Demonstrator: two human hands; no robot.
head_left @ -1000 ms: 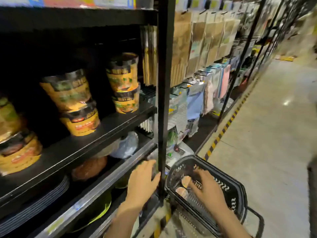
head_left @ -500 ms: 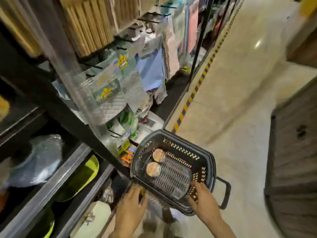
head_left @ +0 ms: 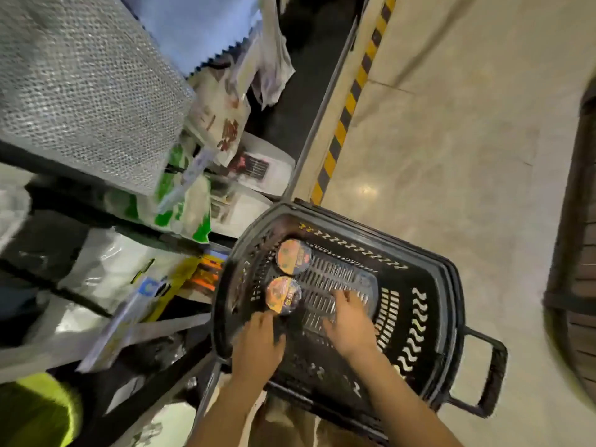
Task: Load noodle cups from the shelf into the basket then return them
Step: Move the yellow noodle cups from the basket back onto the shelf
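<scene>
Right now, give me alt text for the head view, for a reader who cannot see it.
Two bare hands reach into a black plastic basket holding two noodle cups side by side near its shelf-side wall; the left hand is beside the nearer cup, the right hand spread over the slatted bottom. Packaged goods hang on shelving to the left; pale floor with a yellow-black stripe lies beyond.

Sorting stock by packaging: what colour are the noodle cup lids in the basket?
Orange-yellow with dark rims, on both noodle cups; head view.

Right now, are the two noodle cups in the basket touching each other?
Apart. The head view shows a thin dark strip of basket floor between the far noodle cup and the near noodle cup.
</scene>
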